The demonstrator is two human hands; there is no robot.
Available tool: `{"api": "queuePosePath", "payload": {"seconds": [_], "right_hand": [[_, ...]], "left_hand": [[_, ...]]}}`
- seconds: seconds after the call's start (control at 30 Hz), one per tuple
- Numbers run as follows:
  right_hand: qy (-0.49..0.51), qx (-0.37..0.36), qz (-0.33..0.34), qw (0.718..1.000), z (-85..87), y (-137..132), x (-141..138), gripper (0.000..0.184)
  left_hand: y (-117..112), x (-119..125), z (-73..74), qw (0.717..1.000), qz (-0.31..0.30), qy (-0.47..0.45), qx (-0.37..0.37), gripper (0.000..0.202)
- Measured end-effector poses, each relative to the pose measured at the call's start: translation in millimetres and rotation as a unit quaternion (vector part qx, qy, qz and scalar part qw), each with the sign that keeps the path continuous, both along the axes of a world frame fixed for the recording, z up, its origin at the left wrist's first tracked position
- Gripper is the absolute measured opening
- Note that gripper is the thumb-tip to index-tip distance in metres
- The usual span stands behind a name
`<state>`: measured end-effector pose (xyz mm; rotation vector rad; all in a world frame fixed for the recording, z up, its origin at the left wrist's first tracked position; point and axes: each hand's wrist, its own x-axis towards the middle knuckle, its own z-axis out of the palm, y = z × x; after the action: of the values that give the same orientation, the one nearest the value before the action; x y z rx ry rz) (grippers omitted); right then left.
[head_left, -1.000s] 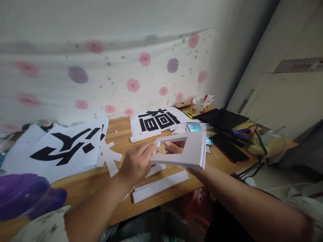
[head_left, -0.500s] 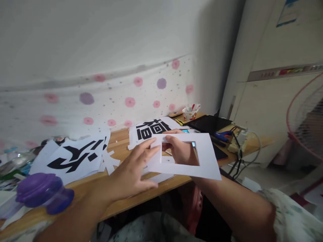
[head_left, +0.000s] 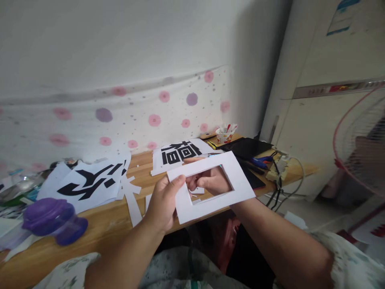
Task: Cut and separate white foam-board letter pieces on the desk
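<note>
A white sheet of paper point(head_left: 216, 199) with a rectangular opening cut in it is held tilted above the front of the table. My left hand point(head_left: 164, 200) grips its left edge, thumb on top and fingers underneath. Behind the sheet is my right hand point(head_left: 215, 180), partly showing through the opening. Its thumb is bent toward curled fingers, and one finger shows above the sheet's top edge. What those fingers hold, if anything, is hidden. Cut white paper pieces point(head_left: 132, 196) lie on the table left of my left hand.
Sheets with bold black characters, one at left point(head_left: 90, 180) and one behind the hands point(head_left: 180, 152), lie on the wooden table point(head_left: 120, 228). A purple container point(head_left: 55, 220) stands at left. Dark flat panel point(head_left: 248, 147), blue-handled tool point(head_left: 261, 160), cables and a patterned cup point(head_left: 225, 135) are at right.
My left hand has closed on the sheet's left edge. The sheet has turned anticlockwise, and my right thumb has left its top side; the right hand is now behind it.
</note>
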<state>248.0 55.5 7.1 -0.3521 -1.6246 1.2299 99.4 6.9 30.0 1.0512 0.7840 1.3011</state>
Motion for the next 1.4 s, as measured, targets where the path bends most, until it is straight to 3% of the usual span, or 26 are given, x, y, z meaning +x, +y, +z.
{"api": "queuePosePath", "payload": {"seconds": [0.1, 0.27, 0.4, 0.5, 0.63, 0.7, 0.87, 1.07, 1.23, 1.4], "right_hand": [[0.019, -0.024, 0.007, 1.000, -7.8, 7, -2, 0.035], [0.101, -0.061, -0.067, 0.991, -12.9, 9, -21, 0.034], [0.064, -0.142, -0.072, 0.985, -16.8, 14, -25, 0.026], [0.020, -0.192, -0.044, 0.980, -18.6, 13, -22, 0.023], [0.053, -0.207, 0.067, 0.975, -16.6, 0, -31, 0.038], [0.086, -0.213, 0.078, 0.970, -15.6, -6, -41, 0.034], [0.147, -0.216, -0.002, 0.965, -15.1, -8, -58, 0.016], [0.132, -0.263, -0.045, 0.955, -16.2, 2, -56, 0.025], [0.090, -0.251, -0.091, 0.960, -21.7, 8, -55, 0.030], [0.024, -0.220, -0.097, 0.970, -22.0, 18, -39, 0.034]], "left_hand": [[3, -6, -5.1, 0.999, 0.050, -0.012, -0.002, 0.029], [3, -9, -13.0, 0.997, 0.070, -0.034, -0.011, 0.030], [6, -15, -15.6, 0.992, 0.109, -0.061, -0.013, 0.030], [12, -27, -17.3, 0.982, 0.173, -0.075, 0.022, 0.030], [20, -41, -22.9, 0.972, 0.219, -0.064, 0.062, 0.031], [22, -44, -26.2, 0.971, 0.221, -0.059, 0.073, 0.033], [23, -46, -30.1, 0.972, 0.215, -0.044, 0.078, 0.031], [28, -50, -29.3, 0.970, 0.232, -0.049, 0.055, 0.025], [35, -47, -33.1, 0.963, 0.259, -0.069, 0.028, 0.023], [36, -55, -38.2, 0.980, 0.183, -0.081, -0.005, 0.021]]}}
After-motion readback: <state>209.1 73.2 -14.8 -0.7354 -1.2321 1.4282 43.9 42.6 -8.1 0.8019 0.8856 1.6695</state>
